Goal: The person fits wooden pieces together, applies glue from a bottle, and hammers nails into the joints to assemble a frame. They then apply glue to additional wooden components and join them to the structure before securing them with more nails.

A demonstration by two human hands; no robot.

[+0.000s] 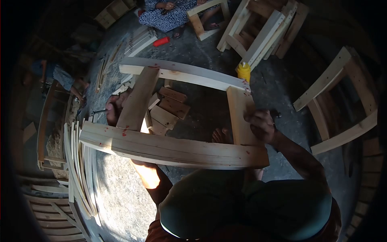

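One wooden frame (177,149) lies flat before us — long axis left to right. Its left board (139,99) is clamped in our left hand (115,108); on its right board (238,113) our right hand (261,126) sits curled, equally near — gripping or not, we cannot tell.

A person, viewed from their own head looking down. The left hand (115,108) and right hand (261,125) are bare, and so are both forearms. A plain dark green garment (246,205), smooth and rounded, covers the body in the lower middle of the view. Reddish-brown cloth (155,234) shows beneath its bottom edge on both sides. The toes of one bare foot (219,135) are visible. Shadow hides where the sleeves end.
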